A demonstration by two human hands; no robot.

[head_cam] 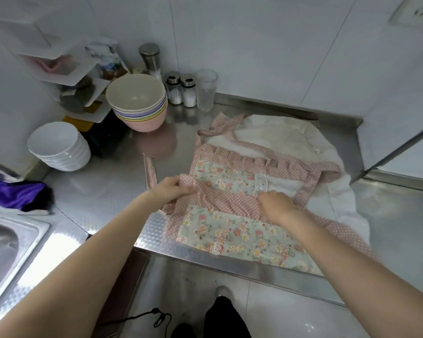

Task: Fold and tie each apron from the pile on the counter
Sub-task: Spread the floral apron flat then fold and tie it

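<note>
I have the floral apron lying partly folded on the steel bench, its near edge hanging just over the front lip and a white cloth spread beneath and behind it. My left hand is clenched round the pink dotted waist tie at the apron's left edge, and my right hand has its fingers curled into the gathered pink band across the middle, grasping a bunch of it. I judge this to be the fold across the waist, with the tying yet to come. To do it well, I want to keep the left grip on the tie taut and level with the band so the crease runs straight, press the right hand down to pin the layers, and only then draw the tie across; slack here would let the ruffle skew the stack. The other tie loops loosely out on the right over the white cloth and needs gathering in before any knot. The fabric looks like thin cotton, soft and limp, floral panels edged with a dotted, pleated frill and a scrap of lace. It should slide easily on the slick, embossed metal. Stacked pastel bowls and white bowls stand well apart at the back left.
</note>
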